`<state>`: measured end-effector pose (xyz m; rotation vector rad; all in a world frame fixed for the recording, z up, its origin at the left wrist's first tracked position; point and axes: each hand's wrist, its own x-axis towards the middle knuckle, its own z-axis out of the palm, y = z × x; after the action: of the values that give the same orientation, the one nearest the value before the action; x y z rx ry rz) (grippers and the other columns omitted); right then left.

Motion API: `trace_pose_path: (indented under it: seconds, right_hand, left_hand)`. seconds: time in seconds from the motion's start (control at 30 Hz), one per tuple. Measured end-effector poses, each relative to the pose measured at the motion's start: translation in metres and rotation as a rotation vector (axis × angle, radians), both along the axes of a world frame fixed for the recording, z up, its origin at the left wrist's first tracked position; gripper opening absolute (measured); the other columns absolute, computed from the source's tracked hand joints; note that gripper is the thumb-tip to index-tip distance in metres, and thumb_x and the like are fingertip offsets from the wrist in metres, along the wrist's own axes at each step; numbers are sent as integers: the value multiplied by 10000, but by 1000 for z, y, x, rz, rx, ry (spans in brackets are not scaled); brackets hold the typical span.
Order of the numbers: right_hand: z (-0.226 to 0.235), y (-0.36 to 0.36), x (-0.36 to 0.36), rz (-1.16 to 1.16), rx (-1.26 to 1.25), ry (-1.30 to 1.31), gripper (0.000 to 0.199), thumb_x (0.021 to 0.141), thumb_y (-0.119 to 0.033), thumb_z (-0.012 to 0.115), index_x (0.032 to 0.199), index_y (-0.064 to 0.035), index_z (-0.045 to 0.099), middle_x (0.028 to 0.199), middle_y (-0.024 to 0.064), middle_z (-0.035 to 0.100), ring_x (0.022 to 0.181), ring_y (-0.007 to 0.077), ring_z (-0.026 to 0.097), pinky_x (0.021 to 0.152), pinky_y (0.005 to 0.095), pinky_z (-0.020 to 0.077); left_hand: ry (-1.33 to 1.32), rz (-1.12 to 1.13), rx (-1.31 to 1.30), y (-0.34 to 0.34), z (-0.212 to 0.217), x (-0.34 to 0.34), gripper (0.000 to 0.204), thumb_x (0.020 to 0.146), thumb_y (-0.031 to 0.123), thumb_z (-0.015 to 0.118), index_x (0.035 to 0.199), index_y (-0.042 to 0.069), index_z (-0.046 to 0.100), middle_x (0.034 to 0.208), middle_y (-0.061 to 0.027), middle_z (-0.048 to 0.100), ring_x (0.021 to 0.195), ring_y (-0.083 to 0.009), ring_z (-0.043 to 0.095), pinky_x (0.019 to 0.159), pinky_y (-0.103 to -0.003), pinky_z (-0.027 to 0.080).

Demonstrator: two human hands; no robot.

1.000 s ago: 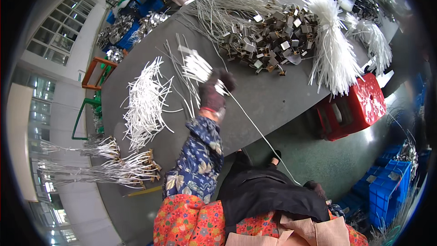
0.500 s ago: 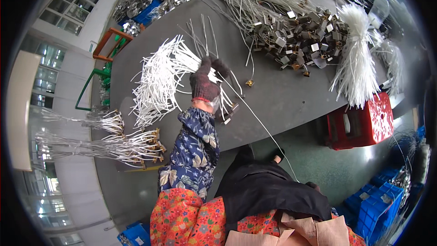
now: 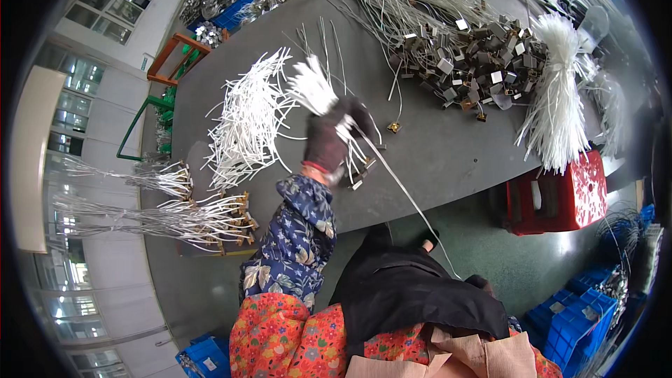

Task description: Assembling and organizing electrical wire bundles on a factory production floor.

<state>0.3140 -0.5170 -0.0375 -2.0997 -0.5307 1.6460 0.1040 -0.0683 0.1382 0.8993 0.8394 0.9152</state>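
My left hand (image 3: 330,134), in a dark knitted glove, is closed round a bundle of thin white sleeves (image 3: 312,88) above the grey table. Beneath the hand, wires with small metal blocks (image 3: 360,172) at their ends lie near the table's edge. A thin white wire (image 3: 406,196) runs straight from the left hand down to the dark cloth over my lap. Beside its lower end, only a bit of my right hand (image 3: 481,283) in a dark glove shows; its fingers are hidden. Left of the bundle, a loose pile of white sleeves (image 3: 245,126) is spread out.
Wires with metal blocks (image 3: 483,63) are heaped at the far right, beside a tied white bundle (image 3: 560,98). Sleeved wire bundles (image 3: 196,220) overhang the left edge. A red stool (image 3: 584,192) and blue crates (image 3: 570,322) stand right. A wire with a brass end (image 3: 394,127) lies mid-table.
My left hand has moved slightly right and nearer, drawing a bunch of white sleeves away from the loose pile. The right hand looks unmoved.
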Motion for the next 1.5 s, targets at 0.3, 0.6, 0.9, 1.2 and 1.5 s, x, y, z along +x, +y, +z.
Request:
trace_pose_path:
  seconds: [0.3, 0.6, 0.9, 1.2, 1.5]
  right_hand:
    - [20, 60, -18, -107, 147, 164, 204, 788, -212, 665, 858, -20, 663, 753, 56, 636, 703, 122, 578, 627, 289, 453]
    - [41, 193, -33, -31, 407, 203, 258, 801, -243, 664, 917, -14, 644, 777, 28, 614, 682, 117, 534, 633, 282, 450]
    - [87, 347, -89, 71, 545, 135, 511, 814, -323, 661, 1222, -42, 534, 1077, 127, 627, 833, 242, 617, 755, 360, 490]
    - [34, 445, -30, 144, 508, -506, 323, 825, -251, 663, 1048, -24, 605, 917, 157, 624, 779, 257, 608, 710, 384, 489]
    - [99, 281, -69, 34, 388, 428, 175, 871, -205, 633, 972, -63, 657, 816, 102, 645, 699, 173, 605, 648, 295, 490]
  left_hand:
    - [210, -294, 71, -59, -65, -13, 204, 966, 136, 528, 1110, 6, 593, 987, -64, 651, 873, -142, 628, 741, -277, 521]
    - [303, 171, 80, -12, -38, -29, 155, 857, 89, 633, 953, -24, 676, 848, -56, 666, 734, -123, 622, 675, -272, 497]
    - [724, -74, -171, 33, -69, -49, 254, 856, 251, 642, 792, 6, 627, 596, -16, 576, 445, -87, 502, 373, -240, 365]
    - [-281, 262, -610, 30, -98, -59, 238, 931, 308, 593, 880, 77, 567, 667, 3, 503, 528, -97, 470, 453, -253, 374]
    - [-250, 95, -496, -4, -72, 22, 232, 909, 213, 620, 1012, 8, 591, 936, -116, 641, 803, -254, 653, 700, -432, 565]
